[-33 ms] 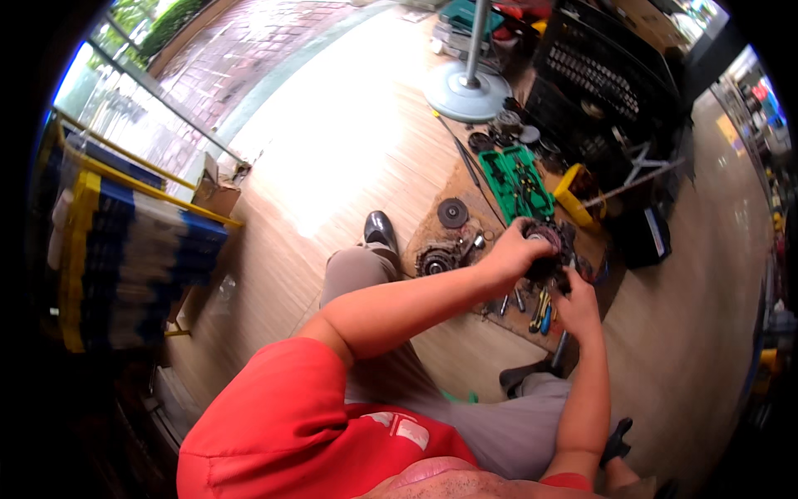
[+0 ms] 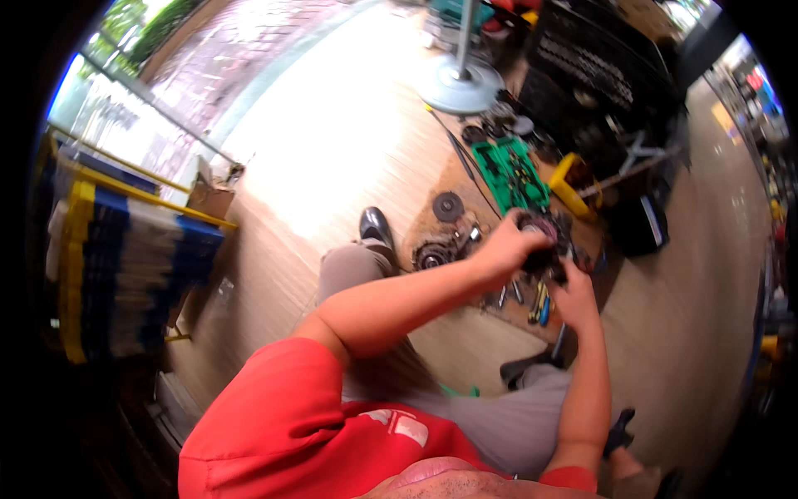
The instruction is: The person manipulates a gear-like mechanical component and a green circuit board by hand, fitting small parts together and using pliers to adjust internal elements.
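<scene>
In front of me, above a brown work board [image 2: 432, 229], my left hand [image 2: 509, 247] is closed around the upper left side of a dark, greasy round machine part [image 2: 542, 235] with a reddish inner face. My right hand [image 2: 575, 293] comes up from below. Its fingers are bent against the lower right side of the same part; whether they also pinch a small tool is too blurred to tell. A second dark round part [image 2: 433, 259] with a ringed centre lies on the board to the left. Beyond that is a dark disc [image 2: 448, 206]. Pliers [image 2: 544, 308] lie below the held part.
An open green tool case [image 2: 509, 175] lies behind my hands, a yellow object [image 2: 572, 185] to its right. Farther back stand a round grey stand base [image 2: 461, 87] and a black crate [image 2: 594, 66]. Blue-and-yellow racking [image 2: 125, 249] stands left. A black box [image 2: 638, 226] is at right.
The whole view has shifted slightly, so the floor things appear a little farther left. Both hands keep their hold on the round part.
</scene>
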Demonstrator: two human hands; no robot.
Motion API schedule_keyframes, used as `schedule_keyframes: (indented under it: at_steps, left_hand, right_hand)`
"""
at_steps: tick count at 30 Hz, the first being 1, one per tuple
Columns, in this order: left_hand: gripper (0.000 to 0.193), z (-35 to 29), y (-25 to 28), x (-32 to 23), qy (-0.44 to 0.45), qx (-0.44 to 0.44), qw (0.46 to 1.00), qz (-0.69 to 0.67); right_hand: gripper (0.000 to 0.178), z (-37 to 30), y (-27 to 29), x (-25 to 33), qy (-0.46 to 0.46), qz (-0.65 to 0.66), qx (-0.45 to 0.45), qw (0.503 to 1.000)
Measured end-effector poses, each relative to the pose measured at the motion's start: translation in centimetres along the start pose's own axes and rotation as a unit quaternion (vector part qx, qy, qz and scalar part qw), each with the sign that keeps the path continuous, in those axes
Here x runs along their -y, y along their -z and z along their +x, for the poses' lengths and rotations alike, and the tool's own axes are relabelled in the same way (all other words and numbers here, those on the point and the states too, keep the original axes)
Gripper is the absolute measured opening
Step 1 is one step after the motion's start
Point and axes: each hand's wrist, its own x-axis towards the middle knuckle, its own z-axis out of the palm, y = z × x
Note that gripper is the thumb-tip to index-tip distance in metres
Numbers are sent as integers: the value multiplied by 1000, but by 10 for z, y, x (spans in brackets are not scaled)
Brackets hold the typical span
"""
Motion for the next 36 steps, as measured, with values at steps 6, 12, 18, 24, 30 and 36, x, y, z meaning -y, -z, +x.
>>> schedule_keyframes:
  at_steps: [6,12,18,24,30,36]
  left_hand:
    - [63,1,16,12,-13,78,992,94]
    - [66,-12,-1,0,35,93,976,195]
    - [63,-10,-2,7,-13,65,947,314]
    - [54,-10,-7,0,14,-3,986,168]
    - [12,10,9,-10,18,-36,996,-77]
    - [12,21,24,-29,6,23,991,-135]
  right_hand:
    - [26,2,7,4,-10,220,20,975]
    - [15,-4,24,-9,-41,195,-8,980]
    - [12,-13,31,6,-22,237,-34,971]
    - [11,-23,45,14,48,213,-3,976]
    - [13,-28,47,23,128,39,19,991]
    - [15,-15,52,0,94,-95,-136,982]
